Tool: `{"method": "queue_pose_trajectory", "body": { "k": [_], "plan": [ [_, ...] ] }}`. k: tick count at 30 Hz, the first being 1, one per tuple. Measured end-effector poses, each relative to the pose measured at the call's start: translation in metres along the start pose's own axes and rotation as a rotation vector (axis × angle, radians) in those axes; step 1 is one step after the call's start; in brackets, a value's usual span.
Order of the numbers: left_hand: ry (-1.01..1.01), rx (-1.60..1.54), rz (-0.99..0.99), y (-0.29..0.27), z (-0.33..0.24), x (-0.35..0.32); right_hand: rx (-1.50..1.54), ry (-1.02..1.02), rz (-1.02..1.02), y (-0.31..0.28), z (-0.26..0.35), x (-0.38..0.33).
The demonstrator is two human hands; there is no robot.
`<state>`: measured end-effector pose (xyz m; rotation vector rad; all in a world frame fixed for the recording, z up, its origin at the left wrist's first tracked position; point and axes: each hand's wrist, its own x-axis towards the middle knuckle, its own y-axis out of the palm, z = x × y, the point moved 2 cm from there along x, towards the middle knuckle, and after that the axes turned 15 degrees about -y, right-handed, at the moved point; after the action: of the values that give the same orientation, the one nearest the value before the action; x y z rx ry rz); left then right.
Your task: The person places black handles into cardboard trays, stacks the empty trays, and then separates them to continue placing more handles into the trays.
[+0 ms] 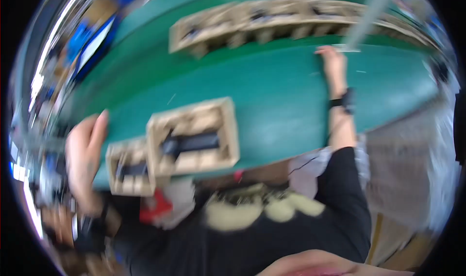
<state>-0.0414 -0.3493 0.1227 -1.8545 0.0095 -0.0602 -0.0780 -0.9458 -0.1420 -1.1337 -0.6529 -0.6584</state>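
Motion blurs the whole picture. On the left, my left hand [83, 152] is beside the table's near-left edge, thumb held apart from the fingers and nothing visible in it. Close to its right sits a small tan cardboard tray [111, 179] with a dark object [134, 170] inside. A larger tan tray [232, 123] adjoins it, holding a black elongated device [196, 142] in a moulded insert. My right hand [333, 65] reaches far across the green table, close to the foot of a pale post; its smeared fingers do not show whether they grip anything.
Along the far side of the green table [276, 96] runs a row of similar tan trays [262, 23] with dark items in them. A pale upright post [370, 18] rises near the right hand. A blue-framed screen [94, 48] stands at left. Plastic-wrapped material [403, 164] is at right.
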Motion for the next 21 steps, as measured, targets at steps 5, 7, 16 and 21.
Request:
{"method": "queue_pose_trajectory", "body": {
  "k": [5, 7, 16, 21],
  "plan": [
    [-0.058, -0.210, 0.007, 0.107, 0.066, -0.043, 0.740, 0.448, 0.042, -0.024, -0.061, -0.012],
    [-0.055, -0.158, -0.050, 0.124, 0.052, -0.070, 1.162, 0.683, 0.115, -0.008, 0.006, -0.018],
    [0.173, -0.063, -0.086, 0.133, 0.053, -0.050, 1.248, 0.205, 0.258, 0.004, 0.291, -0.048],
    [0.104, -0.395, 0.023, 0.140, 0.028, -0.027, 1.367, 0.273, 0.098, 0.008, 0.293, -0.043]
  ]
}}
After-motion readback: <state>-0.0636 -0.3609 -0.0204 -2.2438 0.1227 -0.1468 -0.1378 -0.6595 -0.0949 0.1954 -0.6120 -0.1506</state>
